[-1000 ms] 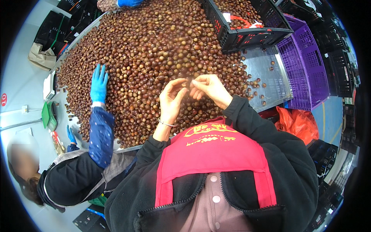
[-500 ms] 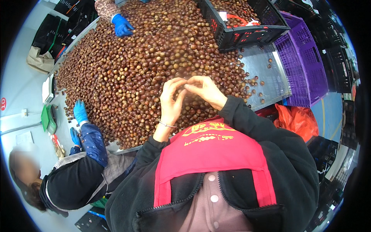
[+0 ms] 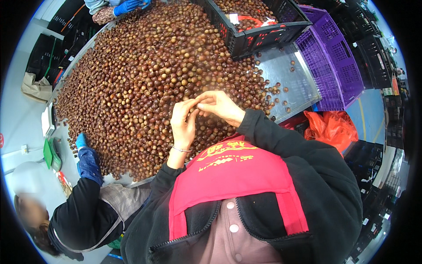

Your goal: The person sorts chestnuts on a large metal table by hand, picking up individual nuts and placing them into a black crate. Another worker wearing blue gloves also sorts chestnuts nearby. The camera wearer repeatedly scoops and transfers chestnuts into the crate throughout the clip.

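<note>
A wide heap of small, round brown nut-like pieces (image 3: pixel 145 88), some paler tan, covers the metal table. Over its near side my two hands meet at the fingertips. My left hand (image 3: pixel 181 123), with a thin bracelet at the wrist, has its thumb and fingers pinched toward the right. From the other side, my right hand (image 3: pixel 222 105) is bent inward, thumb and fingers pressed close together against the left fingertips. Whatever is pinched between them is hidden by the fingers. Both hands are bare and held just above the heap.
A black crate (image 3: pixel 263 37) with more brown pieces stands at the far right, beside purple crates (image 3: pixel 329 61). An orange-red plastic bag (image 3: pixel 332 130) lies near my right arm. A co-worker's blue-gloved hand (image 3: pixel 81 141) is at the left edge; another's blue gloves (image 3: pixel 126 7) are far left.
The whole view has shifted slightly. My hands stay together, with the fingertips now closer. The far co-worker's glove has drawn back from the heap; the left co-worker's arm has shifted.
</note>
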Action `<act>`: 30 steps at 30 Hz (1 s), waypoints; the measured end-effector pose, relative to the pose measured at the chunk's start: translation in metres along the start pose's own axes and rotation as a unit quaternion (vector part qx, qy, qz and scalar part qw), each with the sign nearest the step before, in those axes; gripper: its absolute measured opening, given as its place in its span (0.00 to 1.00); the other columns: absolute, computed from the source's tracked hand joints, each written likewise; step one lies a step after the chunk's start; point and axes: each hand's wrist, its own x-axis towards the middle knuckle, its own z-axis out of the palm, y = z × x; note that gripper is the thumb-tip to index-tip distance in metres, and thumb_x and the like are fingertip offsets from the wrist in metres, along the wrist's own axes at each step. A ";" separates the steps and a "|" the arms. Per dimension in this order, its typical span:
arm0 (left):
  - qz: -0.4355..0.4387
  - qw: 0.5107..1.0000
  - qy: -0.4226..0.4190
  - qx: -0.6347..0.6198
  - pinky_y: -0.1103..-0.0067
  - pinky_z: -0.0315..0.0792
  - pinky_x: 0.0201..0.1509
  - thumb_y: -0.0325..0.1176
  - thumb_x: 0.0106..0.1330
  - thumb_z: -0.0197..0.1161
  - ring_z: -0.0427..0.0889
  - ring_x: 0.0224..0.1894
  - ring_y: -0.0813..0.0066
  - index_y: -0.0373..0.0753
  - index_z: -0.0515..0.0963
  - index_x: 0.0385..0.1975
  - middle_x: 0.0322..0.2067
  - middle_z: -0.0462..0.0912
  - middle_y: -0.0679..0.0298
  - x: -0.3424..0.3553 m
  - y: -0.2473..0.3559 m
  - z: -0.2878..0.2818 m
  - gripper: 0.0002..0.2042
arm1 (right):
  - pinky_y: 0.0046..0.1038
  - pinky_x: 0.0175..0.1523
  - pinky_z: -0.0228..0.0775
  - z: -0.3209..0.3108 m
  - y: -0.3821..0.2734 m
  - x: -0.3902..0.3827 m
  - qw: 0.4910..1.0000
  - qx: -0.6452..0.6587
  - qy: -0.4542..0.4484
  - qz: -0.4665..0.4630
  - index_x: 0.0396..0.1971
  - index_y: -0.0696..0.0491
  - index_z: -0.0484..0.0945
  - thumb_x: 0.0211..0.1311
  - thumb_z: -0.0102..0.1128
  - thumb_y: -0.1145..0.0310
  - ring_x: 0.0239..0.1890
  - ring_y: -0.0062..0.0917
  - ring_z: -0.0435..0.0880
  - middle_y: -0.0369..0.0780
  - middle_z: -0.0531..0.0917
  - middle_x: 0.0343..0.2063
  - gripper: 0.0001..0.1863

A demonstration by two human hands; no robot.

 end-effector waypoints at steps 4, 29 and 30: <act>-0.033 0.999 -0.007 -0.011 0.72 0.78 0.58 0.18 0.62 0.70 0.83 0.54 0.62 0.37 0.83 0.53 0.50 0.85 0.57 -0.003 0.002 0.002 0.19 | 0.20 0.41 0.77 -0.004 0.004 0.000 0.999 0.033 0.005 0.017 0.48 0.59 0.83 0.73 0.65 0.69 0.34 0.17 0.84 0.37 0.88 0.36 0.11; -0.120 0.988 0.042 -0.089 0.77 0.78 0.49 0.24 0.68 0.68 0.82 0.40 0.73 0.38 0.80 0.60 0.55 0.79 0.59 0.001 0.004 0.000 0.20 | 0.27 0.57 0.78 -0.040 -0.035 0.013 0.975 0.218 0.023 -0.038 0.58 0.58 0.76 0.75 0.61 0.70 0.50 0.28 0.85 0.45 0.85 0.50 0.17; -0.123 0.987 0.042 -0.090 0.77 0.78 0.49 0.24 0.68 0.68 0.82 0.39 0.73 0.38 0.80 0.59 0.54 0.80 0.59 0.001 0.004 0.000 0.19 | 0.27 0.56 0.78 -0.047 -0.042 0.017 0.975 0.217 0.023 -0.052 0.58 0.58 0.77 0.75 0.61 0.69 0.49 0.27 0.85 0.44 0.85 0.50 0.16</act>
